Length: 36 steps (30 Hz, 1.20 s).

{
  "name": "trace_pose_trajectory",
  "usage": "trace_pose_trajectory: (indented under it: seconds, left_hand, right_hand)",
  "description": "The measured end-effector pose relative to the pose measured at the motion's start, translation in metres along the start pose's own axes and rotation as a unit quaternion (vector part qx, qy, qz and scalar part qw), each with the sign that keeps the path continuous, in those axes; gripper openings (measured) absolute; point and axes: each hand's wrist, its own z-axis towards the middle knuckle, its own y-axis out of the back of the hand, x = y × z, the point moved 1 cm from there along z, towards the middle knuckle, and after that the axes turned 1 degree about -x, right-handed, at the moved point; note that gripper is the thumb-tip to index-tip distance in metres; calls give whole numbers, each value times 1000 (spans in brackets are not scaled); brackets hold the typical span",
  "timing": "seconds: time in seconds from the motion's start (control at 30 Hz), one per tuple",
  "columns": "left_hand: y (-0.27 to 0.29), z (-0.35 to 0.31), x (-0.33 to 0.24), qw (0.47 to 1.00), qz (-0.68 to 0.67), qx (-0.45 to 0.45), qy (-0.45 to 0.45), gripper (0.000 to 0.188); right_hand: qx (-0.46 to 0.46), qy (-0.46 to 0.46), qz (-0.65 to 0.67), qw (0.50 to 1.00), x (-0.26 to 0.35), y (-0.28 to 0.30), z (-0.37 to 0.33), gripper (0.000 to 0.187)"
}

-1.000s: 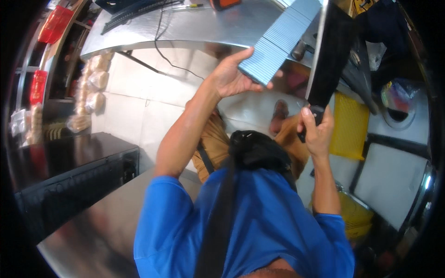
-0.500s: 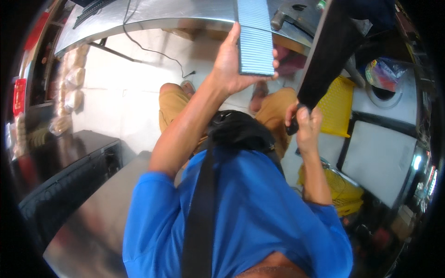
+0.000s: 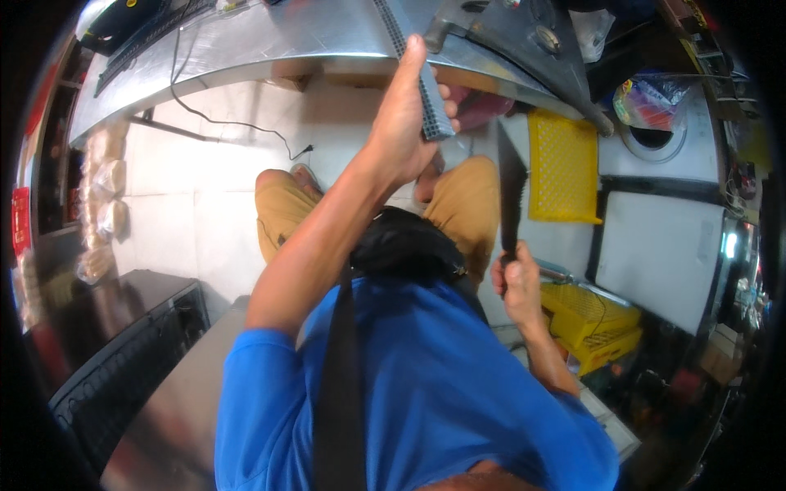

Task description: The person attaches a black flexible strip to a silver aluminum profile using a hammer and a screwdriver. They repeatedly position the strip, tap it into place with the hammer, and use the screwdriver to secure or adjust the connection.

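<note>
My left hand (image 3: 403, 114) is closed round a long, narrow ribbed slab (image 3: 431, 102). The slab is tilted nearly edge-on, showing a dark grey, dotted-looking side; its upper end reaches over the metal table. I cannot tell its exact kind. In my right hand (image 3: 519, 282) is the dark handle of a large knife (image 3: 512, 184). Its broad dark blade points up and away from me, tapering towards the tip. The knife and the slab are apart, with the blade to the right of the slab.
A steel-topped table (image 3: 327, 33) spans the far side, with a dark tool or machine part (image 3: 524, 49) on it. A black cable (image 3: 233, 123) hangs down to the tiled floor. Yellow plastic baskets (image 3: 563, 168) and a white appliance (image 3: 663, 254) stand right. Bagged goods (image 3: 106, 204) line the left.
My left hand has turned the slab from its pale blue ribbed face to nearly edge-on. The knife has swung lower and away from the camera, so its whole blade now shows.
</note>
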Motion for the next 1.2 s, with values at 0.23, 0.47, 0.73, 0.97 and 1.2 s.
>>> trace_pose_trajectory:
  seconds: [0.23,0.47,0.73,0.97,1.2]
  left_hand:
    - [-8,1,-1,999,48,-13,11,63]
    - [-7,6,6,999,-24,-27,-5,56]
    - [-7,-7,32,990,19,65,-127,49]
    - [-12,-16,-31,949,-23,81,-305,64]
    - [-6,-21,-59,931,-93,11,-353,45]
  right_hand:
    - [-2,98,36,995,56,-41,64,61]
    - [32,54,-25,998,35,-15,33,70]
    - [-42,-24,-58,997,-13,7,-29,70]
    - [-87,118,-196,970,-8,8,-1,63]
    - [-71,160,-192,966,17,-8,22,60]
